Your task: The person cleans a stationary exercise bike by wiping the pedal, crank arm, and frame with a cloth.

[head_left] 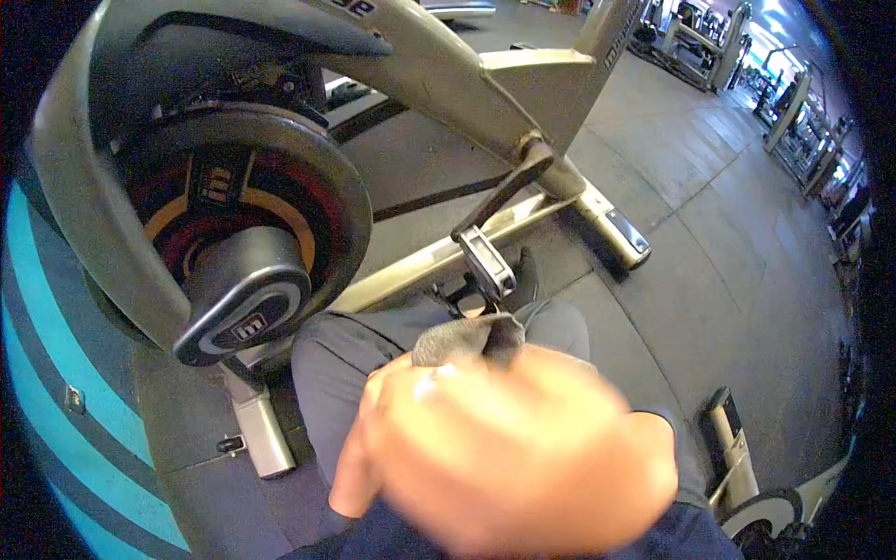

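Ceiling lights (773, 9) are glaring at upper right, leaving pale sheen on the rubber floor (691, 159). Motion blur is smearing the bright foreground hands (513, 448); the wide lens is bending lines toward black, vignetted, grainy edges.

The right hand (532, 439) — heavily blurred — partly hides the left hand (387, 411); both are close together above the bent legs (327, 378).

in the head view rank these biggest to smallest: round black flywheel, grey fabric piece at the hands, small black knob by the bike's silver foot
1. Flywheel, clearly largest
2. Fabric piece, going by its visible part
3. Knob
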`<act>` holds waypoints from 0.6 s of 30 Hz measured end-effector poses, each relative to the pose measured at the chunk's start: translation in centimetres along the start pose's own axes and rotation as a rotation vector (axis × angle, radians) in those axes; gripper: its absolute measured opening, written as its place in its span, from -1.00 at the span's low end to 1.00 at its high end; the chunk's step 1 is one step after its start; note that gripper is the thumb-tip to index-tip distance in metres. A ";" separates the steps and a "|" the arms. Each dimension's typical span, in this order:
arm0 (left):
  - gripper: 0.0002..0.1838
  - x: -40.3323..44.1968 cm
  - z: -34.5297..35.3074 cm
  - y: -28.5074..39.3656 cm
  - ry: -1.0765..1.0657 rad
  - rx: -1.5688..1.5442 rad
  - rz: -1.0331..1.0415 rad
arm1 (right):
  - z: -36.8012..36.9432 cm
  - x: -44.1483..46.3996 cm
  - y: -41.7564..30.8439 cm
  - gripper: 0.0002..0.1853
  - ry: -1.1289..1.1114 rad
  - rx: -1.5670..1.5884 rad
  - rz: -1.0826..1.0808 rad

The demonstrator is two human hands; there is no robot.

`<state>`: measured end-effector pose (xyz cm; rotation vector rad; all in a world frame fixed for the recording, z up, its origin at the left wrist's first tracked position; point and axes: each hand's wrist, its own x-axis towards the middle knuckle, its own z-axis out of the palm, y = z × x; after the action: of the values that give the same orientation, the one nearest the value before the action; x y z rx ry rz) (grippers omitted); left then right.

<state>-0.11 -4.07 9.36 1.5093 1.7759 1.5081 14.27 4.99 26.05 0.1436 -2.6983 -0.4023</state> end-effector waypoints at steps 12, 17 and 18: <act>-0.56 5.7 -6.4 4.1 -0.460 -0.175 0.414 | 11.5 -7.3 8.1 -0.64 -0.342 1.284 0.250; -0.56 7.3 -8.0 5.8 -0.525 -0.115 0.359 | 10.4 -8.6 8.9 -0.85 -0.106 1.608 -0.242; -0.55 7.6 -7.5 6.2 -0.484 -0.171 0.303 | 9.9 -9.4 8.2 -0.81 0.265 1.668 -0.177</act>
<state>-5.92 -1.98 20.03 1.9139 1.1557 1.2370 18.50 16.82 16.22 0.7732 -2.0074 1.7004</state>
